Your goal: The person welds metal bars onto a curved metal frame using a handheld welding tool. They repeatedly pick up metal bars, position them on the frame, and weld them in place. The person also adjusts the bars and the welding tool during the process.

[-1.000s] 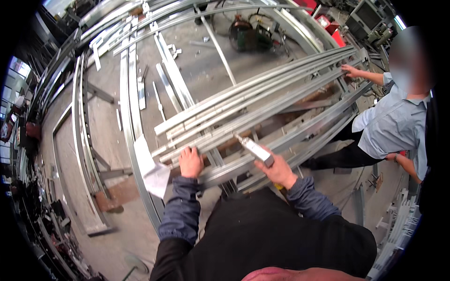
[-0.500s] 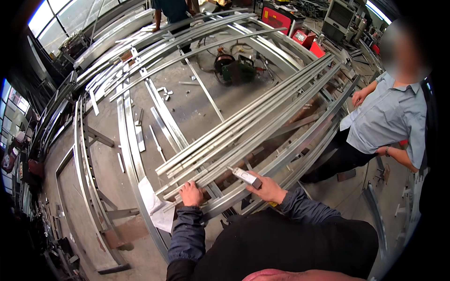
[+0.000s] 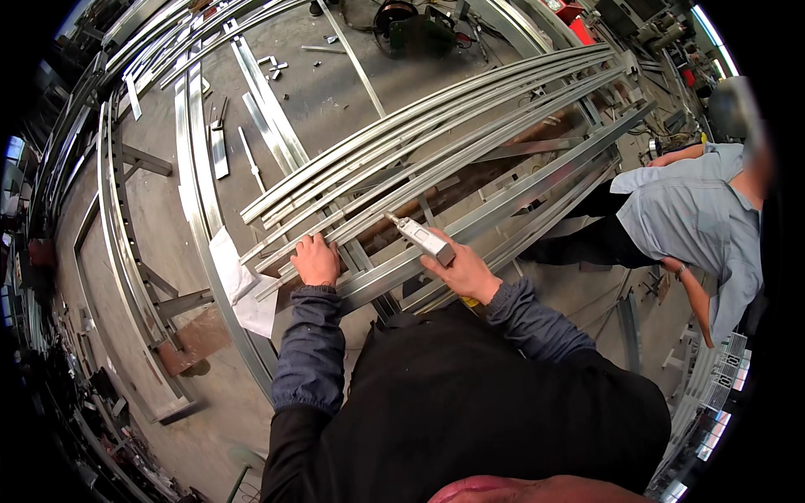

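My left hand (image 3: 316,260) lies over the near left ends of some thin silvery metal bars (image 3: 356,230), its fingers curled down onto them. In my right hand (image 3: 463,272) is a small grey box-shaped tool (image 3: 426,241) with a narrow metal tip. That tip points away and left, over the same bars, and I cannot tell whether it touches them. Further off, a second group of long bars (image 3: 293,189) runs alongside, reaching to the upper right. Nearest my body, a broad steel beam (image 3: 520,205) passes beneath my right hand.
A white paper sheet (image 3: 239,285) hangs by the bar ends, left of my left hand. Long metal profiles (image 3: 194,151) stretch along the left side. At right stands a person in a light blue shirt (image 3: 688,210). A dark green machine (image 3: 415,33) sits on the floor beyond the bars.
The view has tipped downward, so the bars and my hands appear higher and further left. Both hands keep about the same places on the bars and the tool.
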### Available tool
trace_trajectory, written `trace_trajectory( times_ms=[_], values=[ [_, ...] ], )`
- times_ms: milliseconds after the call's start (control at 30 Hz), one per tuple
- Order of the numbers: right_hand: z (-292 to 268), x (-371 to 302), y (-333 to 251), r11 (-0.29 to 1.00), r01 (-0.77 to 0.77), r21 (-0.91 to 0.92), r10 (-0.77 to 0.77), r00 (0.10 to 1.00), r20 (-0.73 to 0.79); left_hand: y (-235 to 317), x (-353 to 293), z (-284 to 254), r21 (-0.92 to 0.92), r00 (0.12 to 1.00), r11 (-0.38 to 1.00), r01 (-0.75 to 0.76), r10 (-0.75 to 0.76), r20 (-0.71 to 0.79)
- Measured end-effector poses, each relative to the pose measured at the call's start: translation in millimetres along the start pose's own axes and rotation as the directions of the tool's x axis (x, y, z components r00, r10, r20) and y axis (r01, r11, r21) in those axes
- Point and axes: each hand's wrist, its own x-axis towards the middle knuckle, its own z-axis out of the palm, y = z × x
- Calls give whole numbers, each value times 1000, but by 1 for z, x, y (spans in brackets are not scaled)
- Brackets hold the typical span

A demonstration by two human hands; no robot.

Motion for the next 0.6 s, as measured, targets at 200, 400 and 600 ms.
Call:
trace_trajectory(
  times_ms=[200,400,600],
  values=[
    [2,8,-12,1000,-7,24,6,1000,26,-8,4,13,-67,995,997,48,-42,92],
    [10,15,-9,999,20,35,-20,1000,-14,-6,11,23,-124,971,982,145,-117,209],
    [9,18,-13,991,-109,72,104,992,72,-9,18,29,-174,957,964,200,-155,244]
  ],
)
